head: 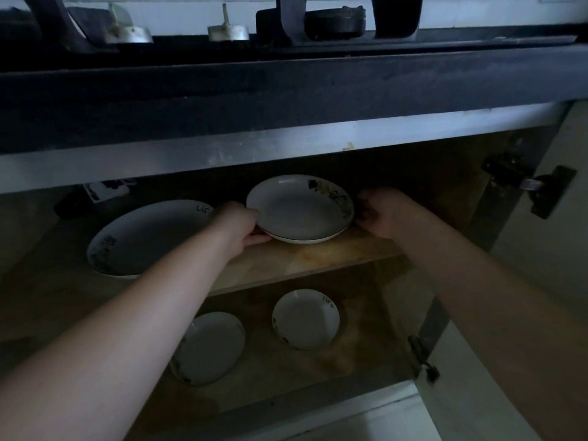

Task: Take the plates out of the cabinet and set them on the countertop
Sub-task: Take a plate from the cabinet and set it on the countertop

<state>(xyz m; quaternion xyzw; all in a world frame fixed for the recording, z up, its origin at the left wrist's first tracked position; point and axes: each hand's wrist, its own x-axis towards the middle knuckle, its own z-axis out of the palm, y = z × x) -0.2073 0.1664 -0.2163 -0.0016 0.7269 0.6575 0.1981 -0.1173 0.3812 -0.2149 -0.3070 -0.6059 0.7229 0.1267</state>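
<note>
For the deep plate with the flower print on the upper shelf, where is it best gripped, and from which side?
Grip the deep plate by its raised rim at opposite edges, from left and right, as the left hand and right hand do here. Its flared wall leaves room for fingers under the rim, and the shelf front is open.

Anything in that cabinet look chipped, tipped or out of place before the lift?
Nothing stands out. The deep plate sits level between the left hand and right hand; the large plate and two small plates lie flat, no visible chips in the dim light.
</note>
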